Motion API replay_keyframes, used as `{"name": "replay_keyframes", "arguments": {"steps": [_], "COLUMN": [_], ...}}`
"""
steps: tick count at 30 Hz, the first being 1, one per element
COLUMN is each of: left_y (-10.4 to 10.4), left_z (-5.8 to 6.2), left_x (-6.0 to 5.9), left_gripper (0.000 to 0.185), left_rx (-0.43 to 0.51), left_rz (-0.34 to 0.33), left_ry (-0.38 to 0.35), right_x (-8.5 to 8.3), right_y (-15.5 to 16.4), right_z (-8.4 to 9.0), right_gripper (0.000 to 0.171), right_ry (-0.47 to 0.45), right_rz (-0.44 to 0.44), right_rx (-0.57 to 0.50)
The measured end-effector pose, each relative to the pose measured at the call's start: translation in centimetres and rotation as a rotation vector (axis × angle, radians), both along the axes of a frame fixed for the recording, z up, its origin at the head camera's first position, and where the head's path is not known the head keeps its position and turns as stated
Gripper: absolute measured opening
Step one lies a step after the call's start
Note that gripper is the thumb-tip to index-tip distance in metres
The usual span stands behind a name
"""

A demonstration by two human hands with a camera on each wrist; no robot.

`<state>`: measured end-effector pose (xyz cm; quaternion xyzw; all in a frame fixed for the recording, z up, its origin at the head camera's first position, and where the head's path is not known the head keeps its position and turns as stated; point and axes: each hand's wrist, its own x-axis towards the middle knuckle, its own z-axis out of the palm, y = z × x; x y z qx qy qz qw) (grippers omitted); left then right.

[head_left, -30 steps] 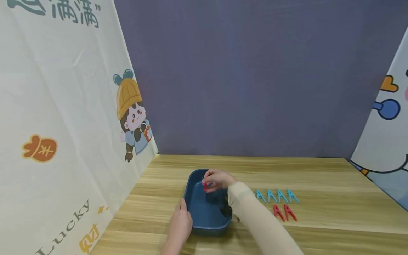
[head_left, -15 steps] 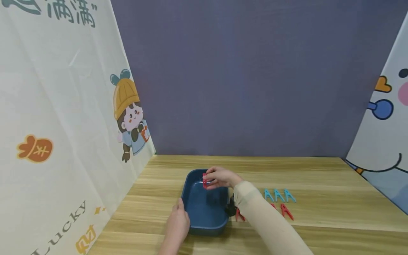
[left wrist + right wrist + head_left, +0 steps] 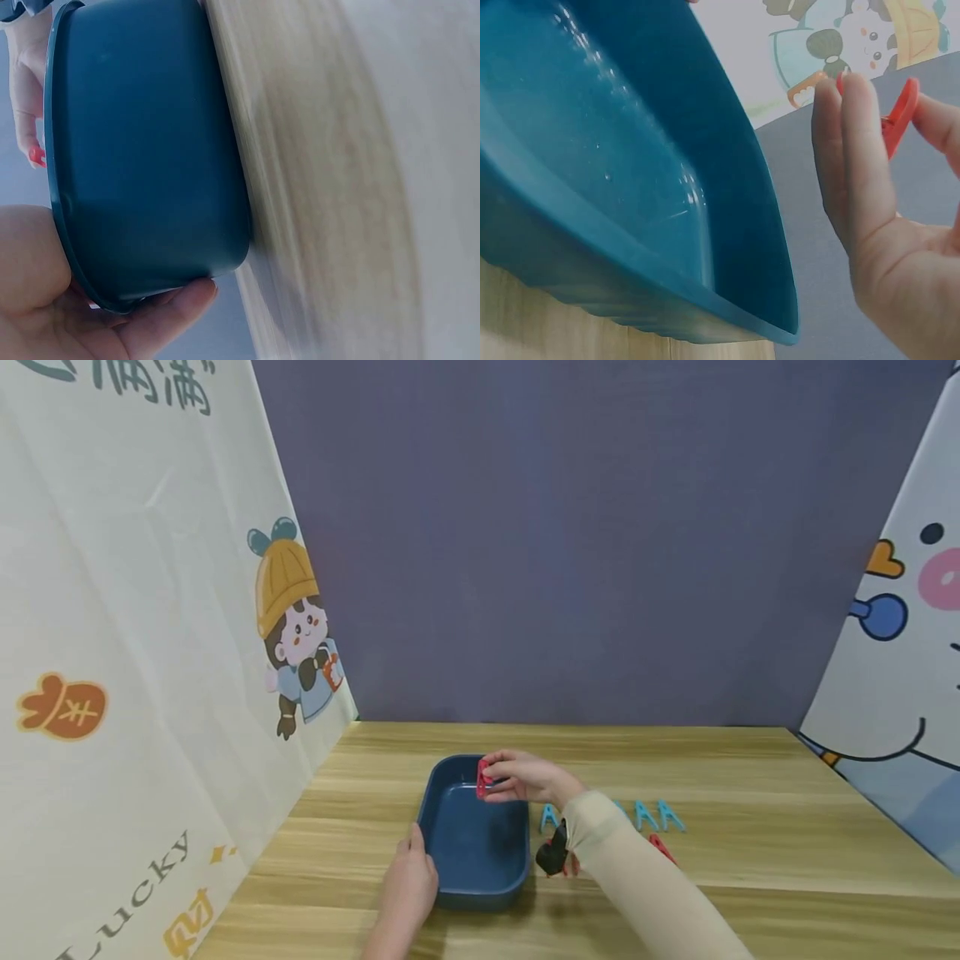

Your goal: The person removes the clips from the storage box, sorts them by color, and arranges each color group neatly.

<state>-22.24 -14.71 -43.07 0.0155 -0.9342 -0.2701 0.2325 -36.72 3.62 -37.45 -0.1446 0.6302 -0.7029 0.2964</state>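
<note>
Head view: right hand [image 3: 528, 778] over far end of blue tray [image 3: 472, 847], fingers [image 3: 855, 150] pinching red clothespin [image 3: 482, 779] above rim. Left hand [image 3: 408, 887] gripping tray's near left corner, fingers curled round edge. Tray resting on desk [image 3: 750, 852]. Blue clothespins [image 3: 652, 815] lying beside right forearm.

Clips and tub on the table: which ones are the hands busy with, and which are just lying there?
Busy with:
red clip, pinched by the right hand over the tub's far rim
blue tub, held by the left hand

Just lying there:
blue clips
another red clip
</note>
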Motion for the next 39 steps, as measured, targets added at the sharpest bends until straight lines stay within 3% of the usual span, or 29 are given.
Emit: {"name": "replay_keyframes", "arguments": {"steps": [10, 20, 39], "left_y": [0.0, -0.1, -0.1], "left_z": [0.1, 0.0, 0.2], "left_x": [-0.1, -0.2, -0.2], "left_gripper": [0.047, 0.046, 0.045], "left_rx": [0.003, 0.009, 0.005], "left_rz": [-0.011, -0.011, 0.005], "left_ry": [-0.030, -0.055, -0.093], "right_x": [0.6, 1.1, 1.7], "right_y": [1.6, 3.9, 7.5], "right_z": [0.1, 0.2, 0.0], "right_gripper": [0.040, 0.048, 0.045], "right_ry": [-0.040, -0.027, -0.006], "right_rz": [0.015, 0.048, 0.033], "right_rx": [-0.080, -0.069, -0.082]}}
